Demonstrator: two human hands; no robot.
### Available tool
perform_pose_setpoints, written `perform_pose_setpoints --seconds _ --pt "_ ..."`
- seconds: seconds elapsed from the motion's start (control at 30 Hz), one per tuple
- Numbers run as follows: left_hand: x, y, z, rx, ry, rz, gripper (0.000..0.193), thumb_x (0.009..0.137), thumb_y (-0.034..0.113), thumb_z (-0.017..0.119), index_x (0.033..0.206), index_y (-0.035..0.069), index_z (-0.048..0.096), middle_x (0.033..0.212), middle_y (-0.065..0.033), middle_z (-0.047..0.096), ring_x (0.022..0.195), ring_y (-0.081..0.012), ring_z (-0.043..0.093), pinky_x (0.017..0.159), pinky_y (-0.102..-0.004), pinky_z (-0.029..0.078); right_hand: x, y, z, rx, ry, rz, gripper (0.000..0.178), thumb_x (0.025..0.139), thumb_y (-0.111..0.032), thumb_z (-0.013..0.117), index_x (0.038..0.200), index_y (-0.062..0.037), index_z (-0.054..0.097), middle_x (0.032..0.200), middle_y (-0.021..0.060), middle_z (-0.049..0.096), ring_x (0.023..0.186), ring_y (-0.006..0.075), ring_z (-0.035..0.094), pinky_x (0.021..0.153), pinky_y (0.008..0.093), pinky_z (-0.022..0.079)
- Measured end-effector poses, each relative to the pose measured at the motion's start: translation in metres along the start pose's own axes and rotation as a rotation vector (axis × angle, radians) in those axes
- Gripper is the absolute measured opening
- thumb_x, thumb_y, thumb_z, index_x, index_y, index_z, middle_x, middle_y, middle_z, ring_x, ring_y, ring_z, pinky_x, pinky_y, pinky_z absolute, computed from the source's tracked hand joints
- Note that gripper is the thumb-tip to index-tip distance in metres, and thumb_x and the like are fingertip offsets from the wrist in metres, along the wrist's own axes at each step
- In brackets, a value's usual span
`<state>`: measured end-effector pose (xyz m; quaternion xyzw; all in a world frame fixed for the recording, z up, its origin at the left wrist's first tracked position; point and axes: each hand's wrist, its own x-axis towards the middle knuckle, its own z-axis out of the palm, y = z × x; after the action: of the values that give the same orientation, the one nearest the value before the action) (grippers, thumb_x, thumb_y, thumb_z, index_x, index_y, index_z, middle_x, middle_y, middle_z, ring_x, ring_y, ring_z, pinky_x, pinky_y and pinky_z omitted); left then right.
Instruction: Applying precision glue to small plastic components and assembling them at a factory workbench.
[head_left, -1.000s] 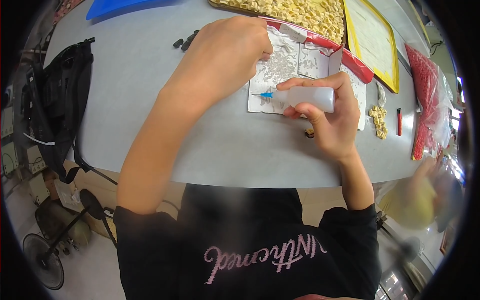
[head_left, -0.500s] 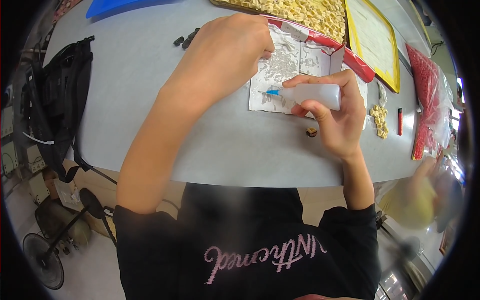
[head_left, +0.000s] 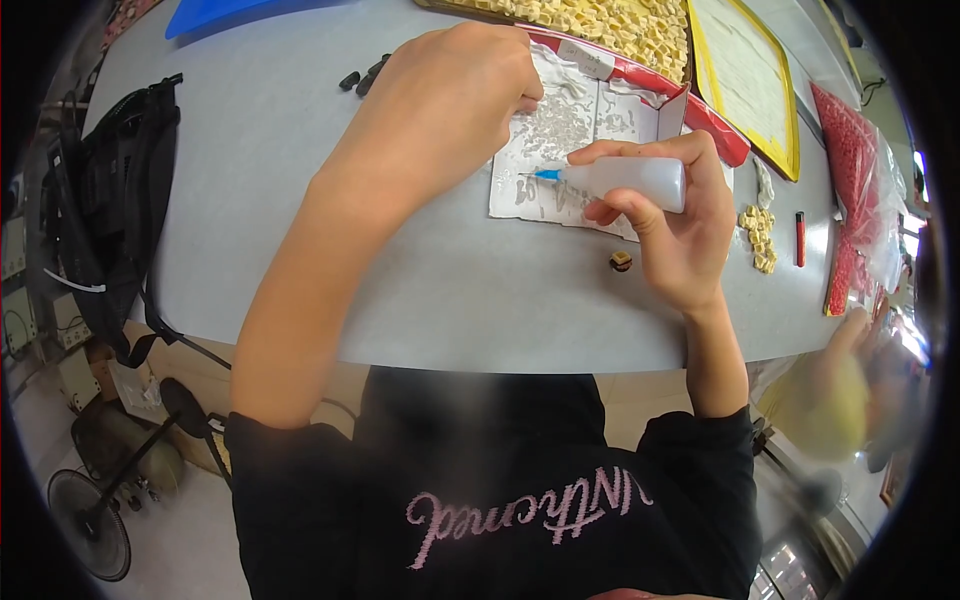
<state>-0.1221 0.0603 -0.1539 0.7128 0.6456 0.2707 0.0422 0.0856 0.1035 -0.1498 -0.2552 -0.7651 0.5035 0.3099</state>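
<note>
My right hand [head_left: 690, 235] is closed around a white squeeze bottle [head_left: 640, 183], held on its side with its blue needle tip pointing left over a white cardboard sheet [head_left: 508, 190]. Glossy clear smears and drops cover parts of the cardboard. My left hand [head_left: 455, 95] is curled at the sheet's far left part, knuckles up. Its fingertips are hidden, so whatever they may pinch does not show. On the grey table, just left of my right wrist, sits a small yellow and dark brown block [head_left: 620, 260].
Pale yellow pieces fill a brown-rimmed tray at the back. Beside it lies a yellow-edged tray [head_left: 796, 145]. To the right are loose yellow pieces [head_left: 758, 240], a red marker [head_left: 800, 240] and a bag of red bits [head_left: 850, 170]. Dark pieces [head_left: 349, 80] and a black backpack [head_left: 110, 200] lie left.
The bottle's tip has risen very slightly over the cardboard. Both hands keep their grip and posture, and the table things appear shifted a little to the left.
</note>
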Motion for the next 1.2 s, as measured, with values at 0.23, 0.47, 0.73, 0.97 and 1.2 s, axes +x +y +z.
perform_pose_setpoints --seconds 0.23,0.47,0.73,0.97,1.2 --pt "-0.001 -0.002 0.001 -0.001 0.019 0.024 0.012 0.070 -0.004 0.061 0.074 0.002 0.069 0.082 -0.0110 0.066 0.080 -0.0294 0.063 0.069 -0.0401 0.051 0.002 0.005 0.007 0.041 0.030 -0.037 0.022 0.085 -0.008 0.066 0.093 0.0003 0.047 0.092 0.0112 0.071 0.069 0.0120 0.065 0.064 0.0226 0.051" --pt "-0.001 -0.004 0.002 -0.007 -0.004 0.022 0.013 0.076 0.004 0.061 0.082 0.006 0.072 0.080 -0.0103 0.061 0.076 -0.0304 0.060 0.067 -0.0397 0.047 0.000 0.003 0.000 -0.048 -0.017 -0.076 0.021 0.086 -0.008 0.065 0.092 -0.0001 0.047 0.092 0.0112 0.071 0.069 0.0114 0.065 0.064 0.0218 0.050" --pt "-0.003 -0.005 0.004 -0.030 0.021 0.031 0.013 0.075 0.003 0.060 0.081 0.006 0.071 0.080 -0.0107 0.061 0.076 -0.0303 0.060 0.067 -0.0394 0.047 0.003 0.005 0.002 -0.025 0.056 -0.082 0.022 0.085 -0.009 0.067 0.091 0.0005 0.048 0.090 0.0111 0.071 0.065 0.0118 0.064 0.061 0.0222 0.051" --pt "0.000 -0.007 0.004 -0.040 0.016 0.032 0.012 0.075 0.003 0.061 0.080 0.005 0.071 0.079 -0.0105 0.061 0.076 -0.0302 0.060 0.067 -0.0394 0.046 0.002 -0.001 -0.002 -0.083 0.005 -0.075 0.020 0.086 -0.009 0.066 0.091 0.0005 0.049 0.089 0.0109 0.071 0.064 0.0117 0.065 0.059 0.0219 0.051" --pt "-0.001 -0.005 0.004 -0.035 0.011 0.027 0.012 0.076 0.003 0.061 0.081 0.005 0.071 0.079 -0.0107 0.061 0.076 -0.0304 0.060 0.067 -0.0395 0.046 0.003 0.003 0.002 -0.044 0.016 -0.117 0.020 0.086 -0.010 0.065 0.091 0.0009 0.049 0.088 0.0108 0.071 0.064 0.0124 0.066 0.060 0.0221 0.051"
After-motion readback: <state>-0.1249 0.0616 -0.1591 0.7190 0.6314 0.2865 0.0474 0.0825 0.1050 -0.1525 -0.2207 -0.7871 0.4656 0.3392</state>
